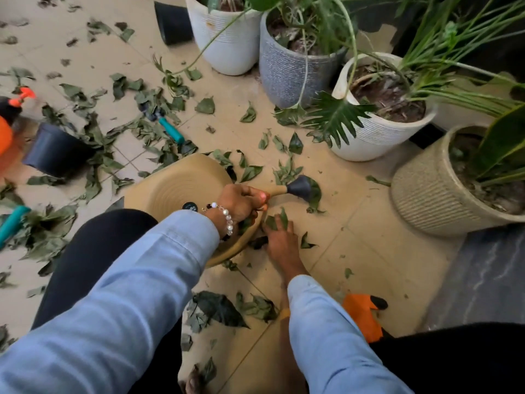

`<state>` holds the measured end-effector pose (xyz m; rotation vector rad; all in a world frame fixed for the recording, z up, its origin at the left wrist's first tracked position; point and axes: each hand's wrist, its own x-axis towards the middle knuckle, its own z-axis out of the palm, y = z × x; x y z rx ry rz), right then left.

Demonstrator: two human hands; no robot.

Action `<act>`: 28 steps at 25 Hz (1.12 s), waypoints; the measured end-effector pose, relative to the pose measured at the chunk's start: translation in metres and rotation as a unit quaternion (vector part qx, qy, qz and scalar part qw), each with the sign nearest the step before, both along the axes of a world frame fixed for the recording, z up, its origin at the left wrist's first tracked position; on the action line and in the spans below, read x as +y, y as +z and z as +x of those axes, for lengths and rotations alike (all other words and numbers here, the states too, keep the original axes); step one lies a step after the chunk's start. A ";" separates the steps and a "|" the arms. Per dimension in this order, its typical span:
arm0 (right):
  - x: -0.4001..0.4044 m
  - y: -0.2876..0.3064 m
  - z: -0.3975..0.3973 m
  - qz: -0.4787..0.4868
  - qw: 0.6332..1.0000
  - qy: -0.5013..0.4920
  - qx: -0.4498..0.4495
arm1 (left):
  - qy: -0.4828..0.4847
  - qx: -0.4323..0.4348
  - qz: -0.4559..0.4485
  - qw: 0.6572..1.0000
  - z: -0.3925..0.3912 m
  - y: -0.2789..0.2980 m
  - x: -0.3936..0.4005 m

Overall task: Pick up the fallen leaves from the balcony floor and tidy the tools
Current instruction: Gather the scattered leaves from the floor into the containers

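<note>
Left hand [241,201] curled round the wooden handle of a small tool [295,189], dark head lying on a leaf just right of the tan ribbed pot [181,183] tipped on its side. Right hand [279,240] down on the tiles with fingers fairly straight, pressing on green leaves [277,221] right at the pot's rim. More fallen leaves [93,129] strewn thick across the floor to the left. Teal-handled tool [170,129] lying among them, another teal handle [12,223] at the left edge. Black pot [56,149] tipped over beside that litter. Orange glove [362,314] on the tiles by the right sleeve. Along the right, 4 planted pots, from white [227,38] and grey [287,72] to white [377,132] and beige [426,194].
</note>
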<state>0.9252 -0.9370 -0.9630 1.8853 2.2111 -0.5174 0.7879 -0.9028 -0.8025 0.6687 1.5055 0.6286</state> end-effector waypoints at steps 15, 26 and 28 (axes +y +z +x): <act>0.016 0.106 -0.015 -0.046 0.644 -0.410 0.645 | -0.038 0.102 -0.037 0.993 0.020 -0.006 -0.002; -0.010 0.100 -0.010 -0.119 0.582 -0.344 0.727 | 0.076 -0.083 -0.077 0.991 0.016 -0.005 -0.007; -0.015 0.080 -0.006 -0.056 0.594 -0.467 0.653 | 0.084 -0.068 -0.068 0.992 0.018 -0.005 -0.007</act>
